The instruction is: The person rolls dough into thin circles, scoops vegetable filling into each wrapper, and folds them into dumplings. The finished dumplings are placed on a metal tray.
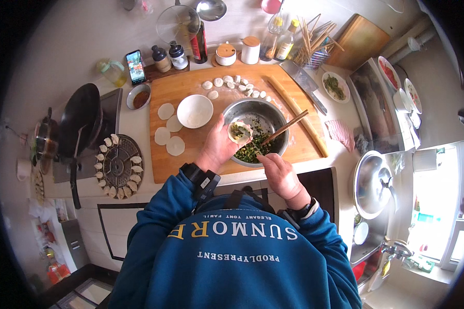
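On my left hand (220, 145) rests a round dough wrapper (234, 138) with chopped green filling on it. My right hand (280, 172) grips a thin metal utensil, probably a spoon, whose far end touches the filling on the wrapper. Both hands are over the near side of a steel bowl (232, 110) that holds more green filling (251, 150) and a pair of wooden chopsticks (290, 124). Left of the bowl are a white bowl (195, 111) and several flat wrappers (175, 146). Small dough pieces (228, 79) lie behind, on the wooden board (193, 166).
A rolling pin (299, 116) and a cleaver (301, 77) lie at the right. A round rack (118, 166) at the left carries several folded dumplings. Beyond it stands a black wok (79, 119). A phone (135, 67), condiment jars and bottles line the wall. The sink (371, 239) is far right.
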Action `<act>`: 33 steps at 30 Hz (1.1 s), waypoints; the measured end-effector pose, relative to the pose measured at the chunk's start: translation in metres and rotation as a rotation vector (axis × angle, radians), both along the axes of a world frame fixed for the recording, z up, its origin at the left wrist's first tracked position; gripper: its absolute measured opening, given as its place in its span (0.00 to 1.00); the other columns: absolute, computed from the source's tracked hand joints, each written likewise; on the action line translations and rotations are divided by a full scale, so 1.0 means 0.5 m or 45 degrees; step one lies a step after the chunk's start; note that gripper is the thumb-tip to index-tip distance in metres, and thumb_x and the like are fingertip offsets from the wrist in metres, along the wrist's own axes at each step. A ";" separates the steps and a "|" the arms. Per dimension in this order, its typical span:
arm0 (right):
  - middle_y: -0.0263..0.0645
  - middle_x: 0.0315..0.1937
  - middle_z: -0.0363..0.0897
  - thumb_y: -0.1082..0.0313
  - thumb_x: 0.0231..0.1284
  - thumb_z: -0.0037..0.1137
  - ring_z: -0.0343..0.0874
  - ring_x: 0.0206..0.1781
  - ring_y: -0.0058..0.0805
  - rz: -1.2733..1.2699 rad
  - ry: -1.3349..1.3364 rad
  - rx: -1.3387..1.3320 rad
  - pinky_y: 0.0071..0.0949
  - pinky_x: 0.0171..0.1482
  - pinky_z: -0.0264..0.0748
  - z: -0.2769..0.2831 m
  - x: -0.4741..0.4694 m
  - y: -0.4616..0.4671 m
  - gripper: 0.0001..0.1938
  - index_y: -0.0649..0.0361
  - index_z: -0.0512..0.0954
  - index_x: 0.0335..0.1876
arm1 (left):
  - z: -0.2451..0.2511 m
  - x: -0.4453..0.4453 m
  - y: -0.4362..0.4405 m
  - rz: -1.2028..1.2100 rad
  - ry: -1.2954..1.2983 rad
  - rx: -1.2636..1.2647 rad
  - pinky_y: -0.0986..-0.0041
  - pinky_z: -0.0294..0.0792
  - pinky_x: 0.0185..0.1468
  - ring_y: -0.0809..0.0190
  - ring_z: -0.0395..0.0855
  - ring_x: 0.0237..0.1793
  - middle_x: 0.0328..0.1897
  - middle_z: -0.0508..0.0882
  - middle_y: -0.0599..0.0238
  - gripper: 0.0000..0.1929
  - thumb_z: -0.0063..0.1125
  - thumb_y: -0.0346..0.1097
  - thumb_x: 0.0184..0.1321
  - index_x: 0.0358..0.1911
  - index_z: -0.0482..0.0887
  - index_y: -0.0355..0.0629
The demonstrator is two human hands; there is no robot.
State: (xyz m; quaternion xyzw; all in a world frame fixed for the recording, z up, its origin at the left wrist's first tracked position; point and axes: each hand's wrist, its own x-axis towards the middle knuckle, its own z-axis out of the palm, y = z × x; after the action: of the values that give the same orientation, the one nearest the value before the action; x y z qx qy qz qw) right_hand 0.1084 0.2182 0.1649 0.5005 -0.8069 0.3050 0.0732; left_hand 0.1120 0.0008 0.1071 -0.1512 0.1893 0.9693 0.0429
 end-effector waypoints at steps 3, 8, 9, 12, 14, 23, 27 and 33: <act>0.45 0.40 0.77 0.81 0.50 0.52 0.81 0.38 0.41 -0.018 -0.034 -0.079 0.33 0.39 0.81 0.006 -0.001 0.002 0.18 0.65 0.77 0.50 | 0.005 0.008 -0.004 -0.025 0.001 0.035 0.51 0.63 0.67 0.46 0.72 0.63 0.62 0.73 0.41 0.37 0.25 0.62 0.73 0.64 0.63 0.29; 0.44 0.40 0.76 0.82 0.50 0.52 0.81 0.39 0.41 0.006 -0.060 -0.120 0.33 0.40 0.81 0.003 -0.011 -0.012 0.18 0.65 0.77 0.50 | 0.000 0.014 -0.011 -0.084 0.034 0.074 0.50 0.62 0.68 0.46 0.71 0.64 0.63 0.72 0.40 0.38 0.26 0.62 0.73 0.65 0.61 0.28; 0.44 0.40 0.76 0.82 0.49 0.52 0.81 0.40 0.41 0.016 -0.057 -0.109 0.33 0.40 0.81 0.001 -0.010 -0.013 0.19 0.65 0.77 0.50 | -0.002 0.015 -0.013 -0.091 0.047 0.078 0.50 0.62 0.68 0.46 0.71 0.64 0.63 0.71 0.40 0.38 0.26 0.62 0.73 0.65 0.61 0.28; 0.44 0.40 0.76 0.82 0.47 0.53 0.81 0.40 0.41 0.039 -0.040 -0.065 0.32 0.40 0.81 -0.004 -0.007 -0.009 0.20 0.64 0.77 0.50 | -0.008 0.018 -0.019 -0.086 0.058 0.092 0.51 0.62 0.68 0.45 0.71 0.64 0.63 0.72 0.40 0.38 0.26 0.62 0.73 0.65 0.61 0.27; 0.44 0.40 0.76 0.82 0.46 0.53 0.81 0.41 0.41 0.042 -0.013 -0.024 0.32 0.40 0.81 -0.005 -0.002 -0.001 0.21 0.64 0.77 0.51 | -0.010 0.019 -0.022 -0.073 0.050 0.094 0.51 0.64 0.67 0.47 0.72 0.63 0.63 0.73 0.42 0.37 0.28 0.62 0.73 0.64 0.62 0.28; 0.44 0.41 0.76 0.83 0.44 0.54 0.81 0.40 0.41 0.053 -0.017 -0.102 0.33 0.40 0.81 -0.010 -0.007 -0.005 0.22 0.64 0.77 0.51 | -0.007 0.025 -0.021 -0.090 0.034 0.048 0.51 0.65 0.67 0.45 0.72 0.63 0.63 0.72 0.39 0.39 0.26 0.63 0.73 0.65 0.61 0.27; 0.45 0.41 0.76 0.83 0.45 0.54 0.81 0.40 0.42 0.093 -0.029 -0.072 0.33 0.41 0.81 -0.010 -0.006 -0.011 0.22 0.65 0.77 0.51 | -0.009 0.026 -0.022 -0.090 0.000 0.053 0.51 0.64 0.67 0.45 0.72 0.64 0.63 0.72 0.39 0.39 0.25 0.63 0.73 0.65 0.62 0.27; 0.45 0.40 0.76 0.85 0.51 0.53 0.81 0.39 0.42 0.015 -0.165 -0.225 0.33 0.40 0.80 -0.016 -0.012 -0.002 0.17 0.65 0.77 0.49 | -0.008 0.041 -0.037 -0.052 -0.001 0.048 0.52 0.64 0.67 0.45 0.71 0.64 0.64 0.72 0.39 0.39 0.25 0.63 0.73 0.65 0.62 0.27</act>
State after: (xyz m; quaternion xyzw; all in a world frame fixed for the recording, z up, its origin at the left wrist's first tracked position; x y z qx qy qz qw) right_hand 0.1022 0.2173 0.1571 0.4763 -0.7768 0.4070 0.0630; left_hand 0.1323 -0.0180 0.1033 -0.1469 0.1741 0.9715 0.0654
